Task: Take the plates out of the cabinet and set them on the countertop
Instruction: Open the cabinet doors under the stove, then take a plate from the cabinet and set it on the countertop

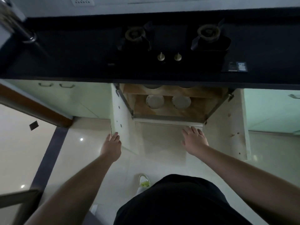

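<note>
The cabinet (pixel 168 114) under the stove stands with both doors swung wide. On its brown lower shelf lie two pale round plates, one at the left (pixel 155 101) and one at the right (pixel 181 101); edges of more plates show on the shelf above. My left hand (pixel 112 146) rests on the outer edge of the left door (pixel 121 120), fingers curled over it. My right hand (pixel 194 140) is spread, palm down, just in front of the cabinet's lower sill, holding nothing. The dark countertop (pixel 65 62) runs across above the cabinet.
A black two-burner gas stove (pixel 172 46) with two knobs is set into the countertop over the cabinet. A metal tap (pixel 24 32) stands at far left. The right door (pixel 227 127) hangs wide. Shut green cabinets flank both sides. My foot (pixel 143 181) is on the tiled floor.
</note>
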